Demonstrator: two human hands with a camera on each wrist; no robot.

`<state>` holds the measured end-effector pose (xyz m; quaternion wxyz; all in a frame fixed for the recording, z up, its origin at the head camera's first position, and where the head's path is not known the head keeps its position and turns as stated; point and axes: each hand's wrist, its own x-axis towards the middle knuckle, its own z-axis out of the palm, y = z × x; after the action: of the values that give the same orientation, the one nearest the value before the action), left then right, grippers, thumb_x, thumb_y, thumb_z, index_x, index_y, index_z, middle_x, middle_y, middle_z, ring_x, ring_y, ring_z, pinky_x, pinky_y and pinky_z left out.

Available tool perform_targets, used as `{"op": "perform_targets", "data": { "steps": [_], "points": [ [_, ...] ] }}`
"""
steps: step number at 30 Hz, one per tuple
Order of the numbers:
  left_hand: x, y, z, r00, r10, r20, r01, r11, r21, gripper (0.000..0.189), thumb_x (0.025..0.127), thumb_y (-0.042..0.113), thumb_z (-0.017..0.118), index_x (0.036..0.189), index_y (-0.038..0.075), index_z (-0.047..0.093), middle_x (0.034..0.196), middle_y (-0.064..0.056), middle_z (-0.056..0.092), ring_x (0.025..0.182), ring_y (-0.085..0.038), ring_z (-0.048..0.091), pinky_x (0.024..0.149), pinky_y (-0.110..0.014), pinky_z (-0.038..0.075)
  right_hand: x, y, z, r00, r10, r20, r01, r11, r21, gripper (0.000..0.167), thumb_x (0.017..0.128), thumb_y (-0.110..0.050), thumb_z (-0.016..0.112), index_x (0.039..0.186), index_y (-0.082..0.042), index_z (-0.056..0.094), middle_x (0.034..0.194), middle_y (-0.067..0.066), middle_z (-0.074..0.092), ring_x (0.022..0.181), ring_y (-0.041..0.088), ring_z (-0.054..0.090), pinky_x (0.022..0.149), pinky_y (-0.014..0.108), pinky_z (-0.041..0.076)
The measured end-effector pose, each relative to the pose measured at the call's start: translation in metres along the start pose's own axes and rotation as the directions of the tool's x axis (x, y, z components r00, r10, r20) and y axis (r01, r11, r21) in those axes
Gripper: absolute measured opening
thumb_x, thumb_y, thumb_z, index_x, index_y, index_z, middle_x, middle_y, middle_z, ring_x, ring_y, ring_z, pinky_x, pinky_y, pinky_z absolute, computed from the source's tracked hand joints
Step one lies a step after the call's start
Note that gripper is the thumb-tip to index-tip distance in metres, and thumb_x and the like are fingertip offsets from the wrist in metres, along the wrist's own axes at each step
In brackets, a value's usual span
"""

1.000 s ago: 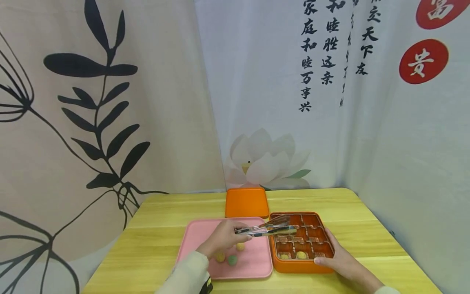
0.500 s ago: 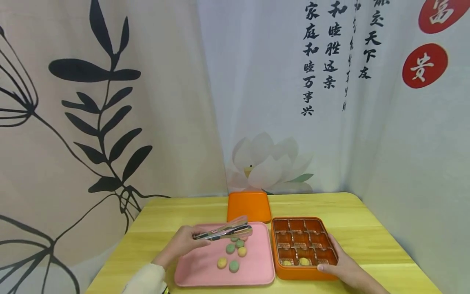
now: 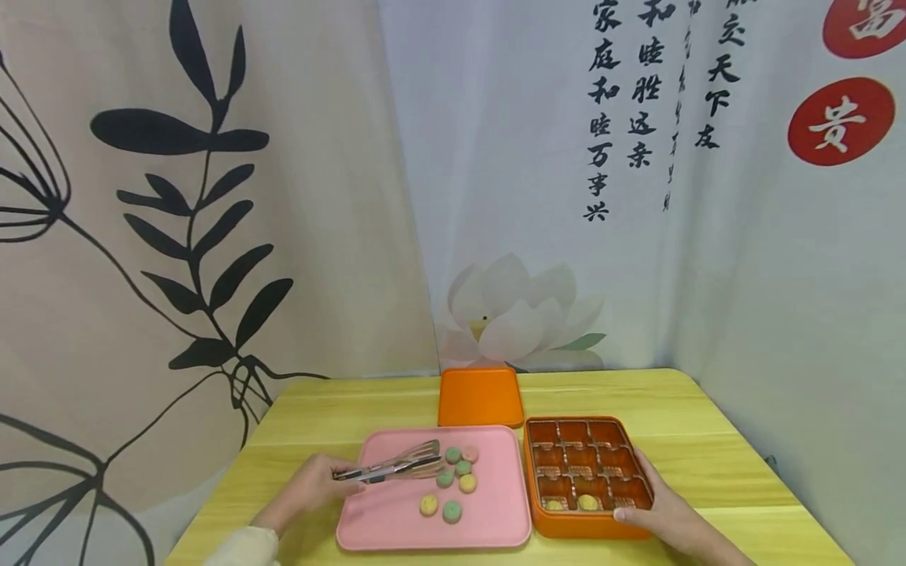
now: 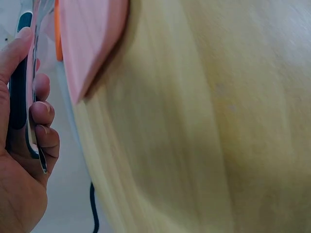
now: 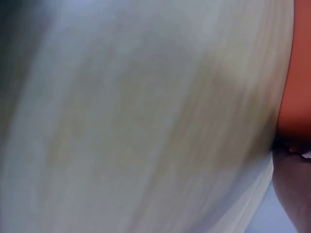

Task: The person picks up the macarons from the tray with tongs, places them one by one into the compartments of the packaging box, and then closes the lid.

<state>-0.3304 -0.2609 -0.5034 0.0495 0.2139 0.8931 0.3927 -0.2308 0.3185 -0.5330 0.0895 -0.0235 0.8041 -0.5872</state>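
My left hand [image 3: 320,489] grips a pair of tongs [image 3: 396,465] by the handle, over the left side of a pink tray [image 3: 396,527]. In the left wrist view, fingers curl round the dark-sided handle [image 4: 19,92]. The tongs' tips point right, close to several small round pieces on the tray: green [image 3: 451,512], yellow [image 3: 429,505] and pink [image 3: 469,453]. My right hand [image 3: 661,503] holds the near right corner of an orange box [image 3: 587,525], thumb on the front rim. Its clear divided insert has a yellow piece [image 3: 588,501] in each of two front compartments.
A flat orange lid [image 3: 480,397] lies behind the tray on the wood-patterned table [image 3: 311,409]. Behind the table hangs a printed curtain [image 3: 340,236]. A dark cable [image 4: 93,208] shows beyond the table edge in the left wrist view.
My left hand has moved left with the tongs, from over the orange box to the tray's left side, uncovering the pieces on the tray. My right hand stays on the box.
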Motion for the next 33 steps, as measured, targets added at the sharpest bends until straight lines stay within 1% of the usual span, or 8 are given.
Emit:
{"op": "perform_targets", "data": {
  "steps": [4,7,10,14,17,22,25,33],
  "points": [
    [-0.001,-0.007,0.004,1.000,0.002,0.021,-0.001,1.000,-0.012,0.024,0.082,0.029,0.081,0.099,0.011,0.079,0.073,0.008,0.065,0.057,-0.003,0.046,0.051,-0.020,0.040,-0.002,0.001,-0.002,1.000,0.000,0.003,0.000,1.000,-0.030,0.110,0.091,-0.022,0.073,0.156,-0.008,-0.015,0.155,0.038,0.007,0.126,0.045,0.048,0.095,0.045,0.048],
    [-0.002,-0.008,0.008,0.999,0.014,0.049,-0.013,1.000,-0.026,0.021,0.082,0.028,0.081,0.098,0.013,0.079,0.074,0.008,0.066,0.057,-0.002,0.045,0.049,-0.020,0.039,-0.003,0.002,-0.003,1.000,0.003,0.004,-0.002,0.999,-0.041,0.110,0.091,-0.023,0.072,0.156,-0.008,-0.015,0.155,0.038,0.007,0.126,0.045,0.048,0.095,0.046,0.048],
    [-0.003,-0.009,0.011,0.998,0.022,0.060,-0.020,1.000,-0.024,0.021,0.082,0.028,0.081,0.098,0.015,0.080,0.074,0.008,0.066,0.057,-0.002,0.045,0.048,-0.020,0.039,-0.004,0.003,-0.003,1.000,0.005,0.001,-0.005,0.999,-0.034,0.111,0.091,-0.023,0.073,0.156,-0.008,-0.014,0.154,0.039,0.008,0.125,0.045,0.049,0.094,0.046,0.049],
    [-0.003,-0.010,0.014,0.999,0.006,0.053,-0.006,1.000,0.009,0.022,0.082,0.030,0.081,0.098,0.016,0.080,0.070,0.009,0.063,0.054,-0.002,0.042,0.047,-0.019,0.036,-0.002,0.002,-0.003,1.000,0.002,-0.014,-0.003,0.998,-0.061,0.110,0.090,-0.026,0.074,0.157,-0.008,-0.012,0.154,0.038,0.011,0.124,0.044,0.050,0.093,0.046,0.049],
    [-0.001,-0.011,0.015,0.999,-0.003,0.042,0.002,1.000,0.016,0.023,0.082,0.029,0.081,0.099,0.014,0.080,0.071,0.010,0.064,0.055,-0.002,0.042,0.047,-0.019,0.036,0.002,0.001,-0.003,1.000,-0.015,-0.016,0.013,0.996,-0.085,0.109,0.090,-0.026,0.073,0.157,-0.008,-0.010,0.154,0.038,0.013,0.125,0.042,0.049,0.094,0.044,0.048],
    [-0.001,-0.010,0.017,1.000,-0.003,0.025,0.003,1.000,-0.002,0.023,0.083,0.026,0.081,0.099,0.010,0.079,0.080,0.007,0.070,0.063,-0.006,0.052,0.055,-0.021,0.043,0.003,-0.002,-0.002,0.999,-0.036,-0.025,0.032,0.993,-0.116,0.109,0.090,-0.025,0.074,0.158,-0.008,-0.009,0.155,0.037,0.013,0.127,0.042,0.047,0.096,0.043,0.044],
    [-0.002,-0.009,0.018,1.000,-0.005,0.016,0.005,1.000,-0.002,0.022,0.083,0.025,0.080,0.098,0.010,0.079,0.082,0.006,0.071,0.065,-0.007,0.054,0.056,-0.021,0.044,0.002,-0.003,-0.003,0.999,-0.043,-0.029,0.039,0.990,-0.137,0.110,0.089,-0.024,0.074,0.157,-0.007,-0.010,0.155,0.038,0.012,0.127,0.043,0.047,0.098,0.045,0.043],
    [-0.004,-0.011,0.021,1.000,-0.009,0.003,0.009,1.000,0.014,0.021,0.082,0.026,0.081,0.097,0.011,0.079,0.078,0.008,0.070,0.057,-0.003,0.048,0.049,-0.019,0.039,-0.001,0.000,-0.003,0.999,-0.045,-0.017,0.042,0.991,-0.124,0.109,0.089,-0.021,0.074,0.157,-0.007,-0.010,0.154,0.039,0.012,0.127,0.043,0.048,0.095,0.040,0.045]
  ]
}}
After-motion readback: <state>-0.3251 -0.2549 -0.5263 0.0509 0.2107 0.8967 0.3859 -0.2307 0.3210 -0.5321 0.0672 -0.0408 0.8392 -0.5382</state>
